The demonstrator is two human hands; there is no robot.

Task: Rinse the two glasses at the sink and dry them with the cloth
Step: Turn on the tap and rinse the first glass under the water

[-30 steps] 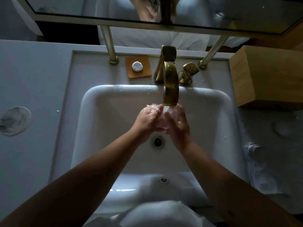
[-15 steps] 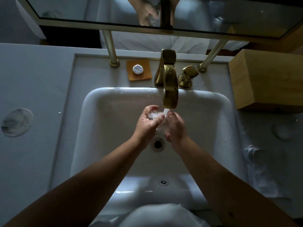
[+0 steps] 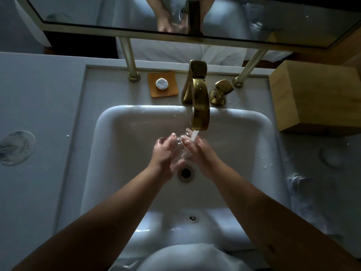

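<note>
Water runs from the brass tap (image 3: 199, 106) into the white sink (image 3: 117, 137). A clear glass (image 3: 182, 148), hard to make out, sits between my two hands in the stream, just above the drain (image 3: 185, 172). My left hand (image 3: 166, 153) curls around its left side and my right hand (image 3: 201, 153) presses on its right side. A second clear glass (image 3: 332, 155) seems to stand on the counter to the right, seen faintly from above. A pale cloth (image 3: 300, 186) lies crumpled on the counter right of the sink.
A brass tap handle (image 3: 221, 90) stands right of the spout. Behind the sink an orange soap dish (image 3: 172, 89) holds a small white soap. A wooden box (image 3: 316, 94) sits at the back right, and a round dish (image 3: 16, 147) rests on the left counter. A mirror (image 3: 78, 10) hangs above.
My hands have slid a little toward me from under the spout and turned the glass between them. Water keeps running.
</note>
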